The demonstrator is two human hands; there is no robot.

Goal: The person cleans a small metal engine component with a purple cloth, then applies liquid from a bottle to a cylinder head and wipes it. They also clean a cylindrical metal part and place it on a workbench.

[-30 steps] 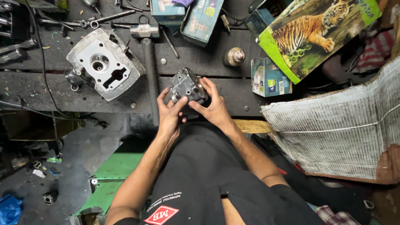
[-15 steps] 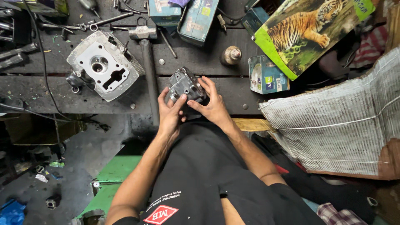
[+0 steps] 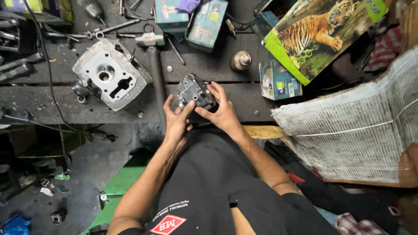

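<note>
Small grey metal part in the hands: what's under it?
Under the small grey metal part lies the dark workbench; both hands cover its near underside.

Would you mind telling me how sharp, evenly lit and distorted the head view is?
Head view: sharp on both hands, left hand and right hand, and the grey metal part they hold; bright on the cylinder head; dark over the floor; wide-angle bending at the edges.

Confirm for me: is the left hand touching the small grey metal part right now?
Touching. The head view shows the left hand with its fingertips against the grey metal part, while the right hand grips its other side.
</note>
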